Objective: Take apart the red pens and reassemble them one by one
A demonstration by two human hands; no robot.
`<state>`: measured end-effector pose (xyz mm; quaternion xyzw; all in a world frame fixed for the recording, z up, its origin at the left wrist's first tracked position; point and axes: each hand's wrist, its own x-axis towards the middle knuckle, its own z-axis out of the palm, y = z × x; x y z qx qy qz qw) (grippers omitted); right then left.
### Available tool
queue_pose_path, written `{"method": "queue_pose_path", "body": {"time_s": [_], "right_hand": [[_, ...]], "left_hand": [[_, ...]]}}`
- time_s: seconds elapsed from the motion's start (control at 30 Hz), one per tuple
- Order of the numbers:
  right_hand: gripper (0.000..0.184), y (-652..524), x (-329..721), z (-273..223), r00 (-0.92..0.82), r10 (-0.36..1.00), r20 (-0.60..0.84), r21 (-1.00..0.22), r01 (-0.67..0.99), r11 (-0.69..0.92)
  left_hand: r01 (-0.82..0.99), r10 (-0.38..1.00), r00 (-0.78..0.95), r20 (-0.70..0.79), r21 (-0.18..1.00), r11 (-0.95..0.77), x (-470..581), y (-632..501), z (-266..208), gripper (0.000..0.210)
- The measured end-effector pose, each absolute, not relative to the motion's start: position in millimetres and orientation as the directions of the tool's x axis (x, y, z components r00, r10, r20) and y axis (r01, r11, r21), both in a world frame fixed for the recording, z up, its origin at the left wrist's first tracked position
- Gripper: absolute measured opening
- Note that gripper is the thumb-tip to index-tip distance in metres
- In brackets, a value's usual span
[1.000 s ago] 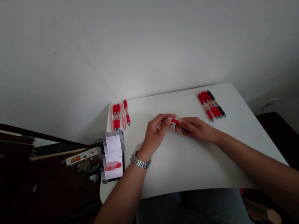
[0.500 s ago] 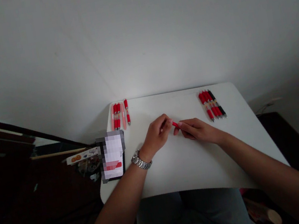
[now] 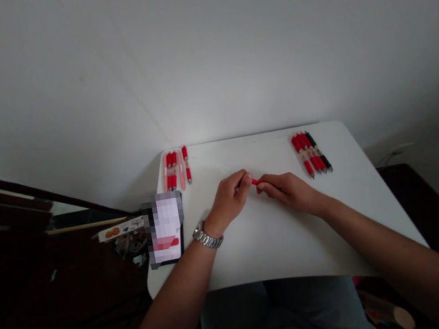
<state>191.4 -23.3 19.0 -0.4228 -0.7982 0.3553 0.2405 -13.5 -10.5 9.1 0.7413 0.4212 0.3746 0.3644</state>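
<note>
Between my two hands, above the middle of the white table, is a red pen [image 3: 255, 182], mostly covered by fingers. My left hand [image 3: 233, 193], with a metal watch at the wrist, is closed round one end of it. The fingertips of my right hand [image 3: 285, 190] pinch the other end. At the back right lies a row of red pens [image 3: 305, 153] with a black pen [image 3: 319, 152] at its right side. Another group of red and pink pens [image 3: 172, 170] lies at the back left, with a single red pen [image 3: 186, 164] just right of it.
A phone [image 3: 166, 226] with a blurred screen lies at the left edge of the white table [image 3: 268, 252]. The grey wall [image 3: 203, 66] rises right behind the table. Dark furniture and clutter stand to the left, beyond the edge.
My right hand's fingers have shifted a little on the red pen and curled in more. My left hand has barely moved. The pens on the table lie as before.
</note>
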Motion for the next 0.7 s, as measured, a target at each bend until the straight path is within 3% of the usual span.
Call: {"method": "queue_pose_path", "body": {"time_s": [0.2,0.33,0.5,0.7], "right_hand": [[0.034,-23.5,191.1,15.7,-0.499,0.857,0.129,-0.696,0.57,0.436],[0.033,-23.8,191.8,16.6,-0.499,0.846,0.188,-0.715,0.521,0.466],[0.032,-23.1,192.0,15.6,-0.488,0.842,0.23,-0.721,0.495,0.484],[0.034,-21.7,193.2,14.4,-0.435,0.87,0.23,-0.774,0.46,0.435]], "left_hand": [[0.368,0.908,0.335,0.251,0.852,-0.371,-13.9,-10.8,8.4,0.044],[0.358,0.905,0.328,0.27,0.851,-0.384,-14.7,-11.3,10.3,0.039],[0.191,0.911,0.253,0.326,0.906,-0.377,-13.2,-9.0,9.8,0.025],[0.036,0.921,0.269,0.281,0.953,-0.301,-13.4,-9.1,13.3,0.028]]}}
